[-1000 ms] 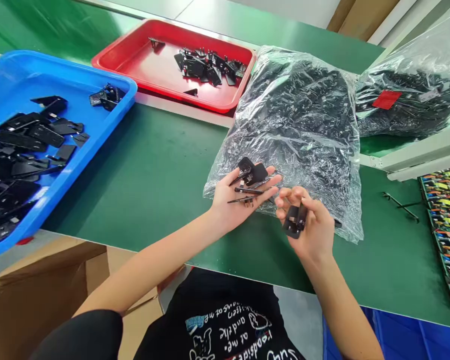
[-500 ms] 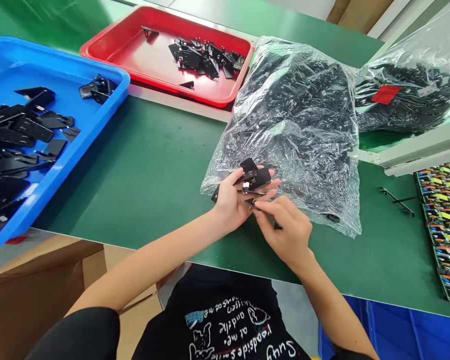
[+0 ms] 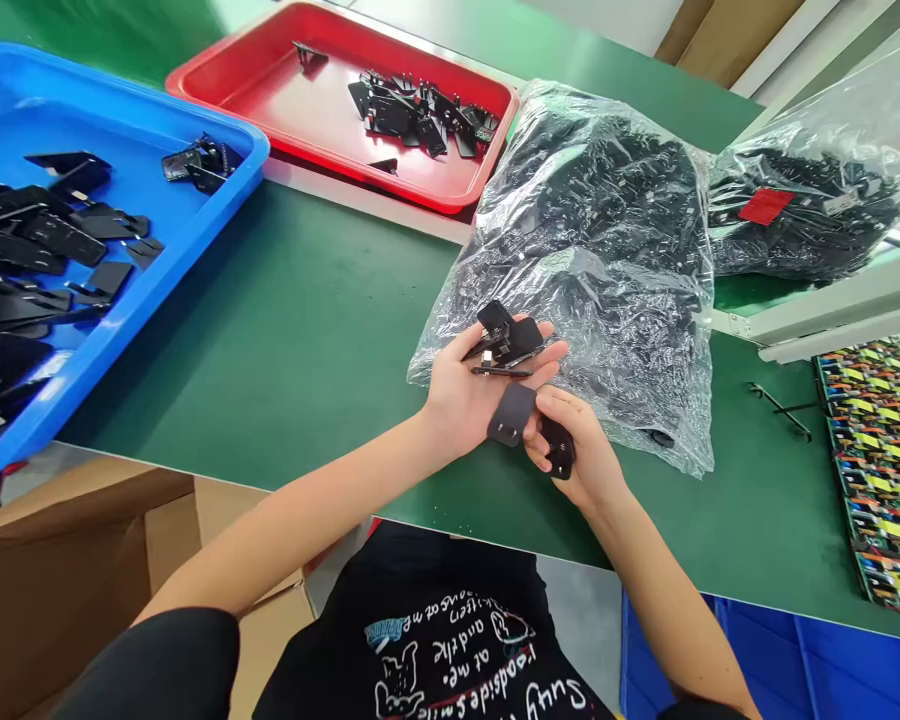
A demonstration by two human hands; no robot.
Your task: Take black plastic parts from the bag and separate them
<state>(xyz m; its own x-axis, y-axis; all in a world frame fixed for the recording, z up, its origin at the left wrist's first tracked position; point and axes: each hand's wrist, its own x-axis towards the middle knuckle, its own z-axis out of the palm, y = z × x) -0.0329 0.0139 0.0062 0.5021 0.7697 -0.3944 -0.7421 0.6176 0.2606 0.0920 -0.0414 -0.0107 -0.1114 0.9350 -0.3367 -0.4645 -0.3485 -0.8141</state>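
Note:
My left hand (image 3: pixel 461 400) lies palm up over the green table, its fingers stretched out. It cradles several small black plastic pieces (image 3: pixel 521 340), some with flat plates and bright metal bits. My right hand (image 3: pixel 589 455) is closed beside it. Between its thumb and fingers is a flat black plastic piece (image 3: pixel 511 414) with two small light marks near its lower edge. A second black piece (image 3: pixel 557 447) sits within the same hand, partly covered by the fingers. The flat piece overlaps the edge of my left palm.
A blue tray (image 3: pixel 187 262) with black pieces stands left. A red tray (image 3: pixel 270 90) with similar pieces is at the back. Clear bags (image 3: pixel 585 270) full of dark parts lie beyond my hands. At right are a circuit board panel (image 3: pixel 881 470) and a loose black piece (image 3: pixel 781 410).
My right hand has turned and moved slightly down from my left palm. The flat piece now shows its broad face, and a second piece shows in the right hand.

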